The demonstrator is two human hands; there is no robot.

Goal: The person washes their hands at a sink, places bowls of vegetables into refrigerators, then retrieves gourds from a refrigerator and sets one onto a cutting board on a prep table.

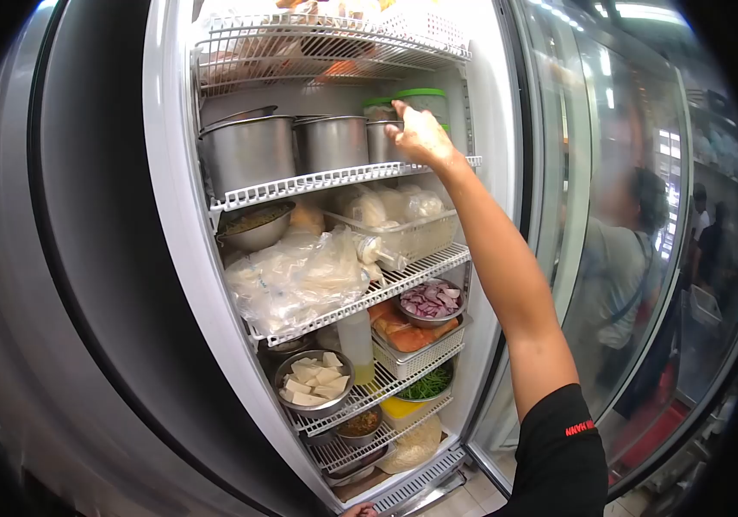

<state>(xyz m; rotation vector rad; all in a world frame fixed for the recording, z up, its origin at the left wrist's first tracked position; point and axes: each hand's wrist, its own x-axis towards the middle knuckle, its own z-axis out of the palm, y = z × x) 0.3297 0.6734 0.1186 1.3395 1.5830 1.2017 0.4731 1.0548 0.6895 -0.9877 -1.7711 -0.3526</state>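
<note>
With the fridge door point(576, 207) open, the right hand point(425, 140) reaches in, fingers point(399, 109) spread and apparently holding nothing yet, beside the small pot point(382, 143) and green-lidded tubs point(427, 101) on their shelf point(300, 183), the left hand's point(360, 511) grip impossible to tell

Refrigerator interior point(491, 112) is bright, washed out toward the top; glare streaks glass door point(558, 164); person point(617, 276) there appears hazy. Fisheye bends edges; corners black.

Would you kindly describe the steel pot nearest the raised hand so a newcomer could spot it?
In the open fridge, find the shelf fronted by three steel pots. Choose the rightmost pot, the only one partly behind the right hand.
</note>
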